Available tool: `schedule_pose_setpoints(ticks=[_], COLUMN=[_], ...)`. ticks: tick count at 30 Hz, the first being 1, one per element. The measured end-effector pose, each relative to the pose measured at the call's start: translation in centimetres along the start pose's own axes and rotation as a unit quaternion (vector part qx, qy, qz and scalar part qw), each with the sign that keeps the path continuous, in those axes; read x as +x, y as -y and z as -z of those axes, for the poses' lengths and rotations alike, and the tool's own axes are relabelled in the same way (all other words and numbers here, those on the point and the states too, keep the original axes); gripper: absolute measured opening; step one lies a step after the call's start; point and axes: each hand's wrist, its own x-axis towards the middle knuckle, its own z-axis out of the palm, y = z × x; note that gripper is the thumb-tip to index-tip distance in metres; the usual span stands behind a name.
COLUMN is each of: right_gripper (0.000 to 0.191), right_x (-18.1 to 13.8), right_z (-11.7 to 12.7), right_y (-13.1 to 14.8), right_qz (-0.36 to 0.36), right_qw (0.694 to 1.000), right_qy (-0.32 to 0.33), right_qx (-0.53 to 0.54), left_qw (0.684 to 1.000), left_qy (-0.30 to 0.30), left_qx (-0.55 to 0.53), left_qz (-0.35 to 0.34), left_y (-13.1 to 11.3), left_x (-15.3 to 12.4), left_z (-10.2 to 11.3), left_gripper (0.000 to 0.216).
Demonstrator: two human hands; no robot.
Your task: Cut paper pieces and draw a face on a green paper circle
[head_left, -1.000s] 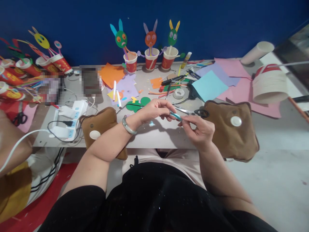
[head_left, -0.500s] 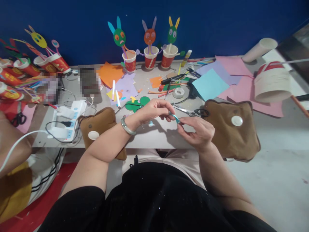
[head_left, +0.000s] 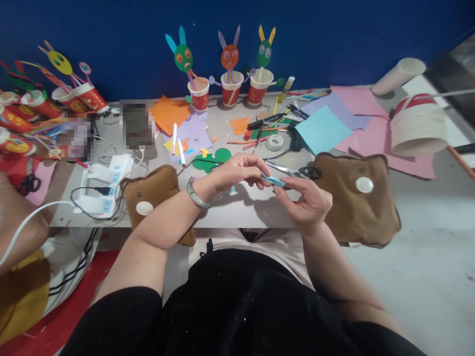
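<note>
Between my two hands, above the table's front edge, is a small light-blue paper strip [head_left: 275, 181]. My left hand [head_left: 243, 170], with a bangle on its wrist, pinches the strip's left end. Thumb and forefinger of my right hand [head_left: 306, 198] close on its right end. Just behind them, scissors [head_left: 289, 169] with black handles lie on the table, partly hidden. Green paper pieces [head_left: 208, 160] rest beyond my left wrist. A tiny light-blue bit [head_left: 232, 189] sits below my left hand.
Brown padded pouches lie at left [head_left: 156, 188] and right [head_left: 358, 198]. Red paper cups [head_left: 230, 94] with paper figures stand along the blue wall. Coloured paper [head_left: 324, 129], tape [head_left: 274, 143] and pens cover the back. A power strip [head_left: 111, 185] and another person's arm [head_left: 22, 217] are at left.
The light-blue paper strip has turned so that more of its flat face shows. My right hand has shifted slightly to the right; my left hand stays nearly in place.
</note>
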Motion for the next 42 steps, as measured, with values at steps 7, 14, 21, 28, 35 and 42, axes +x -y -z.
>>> schedule_pose_setpoints(ticks=[7,14,21,28,35,42], right_gripper=[0.018,0.045,0.049,0.051,0.033,0.033], right_x=[-0.2,0.7,0.8,0.7,0.0,1.1], right_z=[-0.7,-1.9,-2.6,-2.3,-2.0,-1.8], right_y=[0.9,1.0,1.0,1.3,-0.2,-0.2], right_qz=[-0.100,-0.209,-0.239,-0.157,-0.084,-0.094], right_qw=[0.986,0.948,0.929,0.956,0.984,0.967], right_qy=[-0.038,-0.039,-0.032,-0.054,-0.076,-0.081], right_qx=[0.125,0.236,0.282,0.241,0.136,0.224], left_qw=[0.998,0.996,0.990,0.992,0.993,0.992], left_qy=[-0.023,0.022,-0.035,-0.025,-0.005,0.001], left_qx=[-0.056,-0.033,0.013,0.024,0.013,0.014], left_qz=[-0.011,-0.079,-0.135,-0.118,-0.114,-0.124], left_y=[0.2,0.9,1.9,1.4,1.5,1.6], left_x=[0.6,0.7,1.3,1.0,1.1,1.0], left_z=[0.1,-0.1,-0.4,-0.3,-0.1,-0.1], left_gripper=[0.020,0.047,0.058,0.057,0.064,0.059])
